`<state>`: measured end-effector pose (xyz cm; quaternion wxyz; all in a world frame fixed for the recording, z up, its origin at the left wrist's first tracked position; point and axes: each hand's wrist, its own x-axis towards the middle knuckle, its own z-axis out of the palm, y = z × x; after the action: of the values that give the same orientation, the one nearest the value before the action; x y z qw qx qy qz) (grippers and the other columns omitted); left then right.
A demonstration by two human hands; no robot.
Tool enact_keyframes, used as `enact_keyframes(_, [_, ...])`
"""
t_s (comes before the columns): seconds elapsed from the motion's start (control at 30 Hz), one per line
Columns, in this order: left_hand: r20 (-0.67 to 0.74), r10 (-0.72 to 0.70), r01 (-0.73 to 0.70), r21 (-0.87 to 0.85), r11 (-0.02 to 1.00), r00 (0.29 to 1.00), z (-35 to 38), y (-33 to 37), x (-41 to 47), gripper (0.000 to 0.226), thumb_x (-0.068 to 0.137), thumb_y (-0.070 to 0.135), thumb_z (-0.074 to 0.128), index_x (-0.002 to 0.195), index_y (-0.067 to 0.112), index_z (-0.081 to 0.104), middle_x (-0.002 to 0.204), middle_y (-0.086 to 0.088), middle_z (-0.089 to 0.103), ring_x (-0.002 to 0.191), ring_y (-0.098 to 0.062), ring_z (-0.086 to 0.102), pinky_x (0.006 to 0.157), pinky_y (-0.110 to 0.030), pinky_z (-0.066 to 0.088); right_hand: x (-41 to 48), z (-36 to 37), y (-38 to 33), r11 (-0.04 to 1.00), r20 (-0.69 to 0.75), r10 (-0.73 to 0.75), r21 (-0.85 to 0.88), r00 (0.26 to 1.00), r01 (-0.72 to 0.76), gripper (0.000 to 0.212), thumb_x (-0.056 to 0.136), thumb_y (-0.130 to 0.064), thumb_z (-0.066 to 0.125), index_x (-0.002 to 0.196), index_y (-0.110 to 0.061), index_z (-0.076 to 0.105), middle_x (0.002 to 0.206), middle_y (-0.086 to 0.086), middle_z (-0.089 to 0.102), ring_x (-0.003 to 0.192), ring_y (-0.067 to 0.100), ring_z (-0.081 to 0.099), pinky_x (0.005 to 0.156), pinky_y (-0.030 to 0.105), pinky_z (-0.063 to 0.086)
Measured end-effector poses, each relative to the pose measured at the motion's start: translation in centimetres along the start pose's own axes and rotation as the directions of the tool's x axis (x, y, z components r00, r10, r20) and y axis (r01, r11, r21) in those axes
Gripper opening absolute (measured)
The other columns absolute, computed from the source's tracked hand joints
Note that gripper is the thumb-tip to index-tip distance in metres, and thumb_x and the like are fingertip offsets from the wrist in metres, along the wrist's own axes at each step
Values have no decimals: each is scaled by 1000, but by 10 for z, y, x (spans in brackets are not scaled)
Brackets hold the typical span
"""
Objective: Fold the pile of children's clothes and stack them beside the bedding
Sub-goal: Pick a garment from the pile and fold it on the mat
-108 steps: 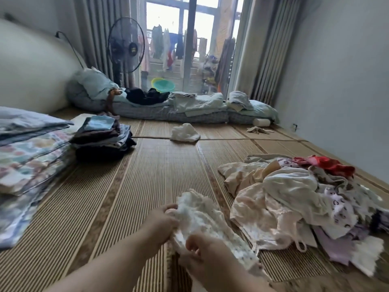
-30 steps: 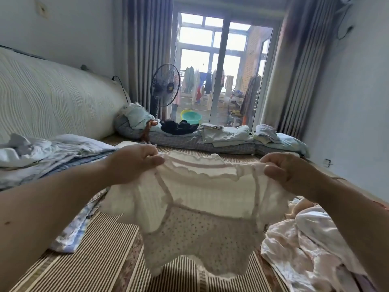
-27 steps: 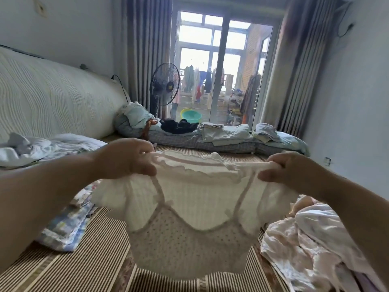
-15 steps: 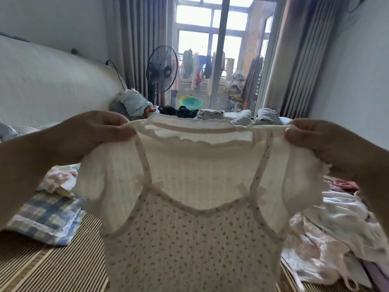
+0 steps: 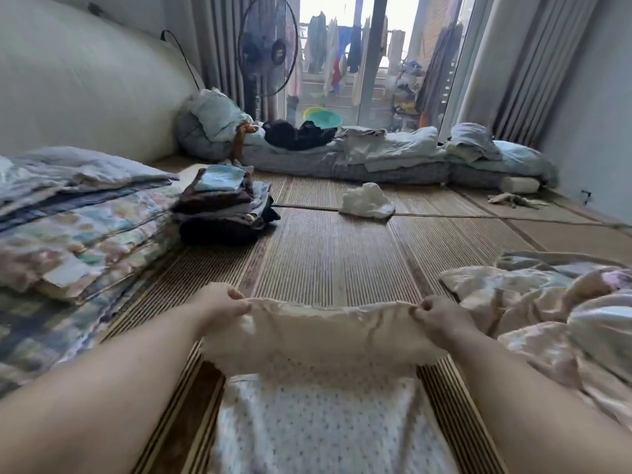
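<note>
Risk: cream top (image 5: 321,333) is pinched at both upper corners by fingers of left hand (image 5: 219,307) and right hand (image 5: 444,319); if laid unevenly, sleeves get bunched, fold is skewed.

Daylight from balcony door (image 5: 376,56) (overexposed); room dim, edges warped, slight blur.

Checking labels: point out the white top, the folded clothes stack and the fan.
white top (image 5: 318,331): head view, ruffled upper part.
folded clothes stack (image 5: 219,200): head view, dark middle layers.
fan (image 5: 266,51): head view, centre of its cage.
</note>
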<state>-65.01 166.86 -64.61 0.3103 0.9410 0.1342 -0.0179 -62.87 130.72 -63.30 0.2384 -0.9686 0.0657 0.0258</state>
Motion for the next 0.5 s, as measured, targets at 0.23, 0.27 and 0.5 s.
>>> enact_keyframes(0.23, [201, -181, 212, -143, 967, 963, 10, -19, 18, 39, 69, 51, 79, 78, 14, 74, 81, -5, 71, 75, -19, 66, 59, -28, 43, 30, 21, 24, 956, 132, 176, 212, 975, -202, 38, 72, -36, 81, 90, -4, 72, 94, 13, 70, 85, 26, 65, 70, 33, 50])
enact_keyframes(0.27, [255, -198, 222, -66, 973, 946, 6, -21, 16, 33, 68, 44, 81, 76, 12, 75, 80, -5, 71, 74, -19, 66, 59, -26, 44, 29, 17, 27, 951, 175, 177, 222, 969, -214, 30, 72, -26, 81, 86, -1, 74, 88, 15, 70, 80, 26, 65, 67, 34, 50])
enact_keyframes(0.5, [152, -206, 251, -402, 881, 967, -7, -25, -4, 7, 82, 9, 66, 76, 4, 66, 60, -9, 63, 50, -19, 57, 49, -27, 48, 12, 5, 24, 896, 73, 134, 417, 988, -152, 10, 88, -10, 53, 97, -10, 58, 85, 13, 60, 68, 26, 61, 51, 33, 52])
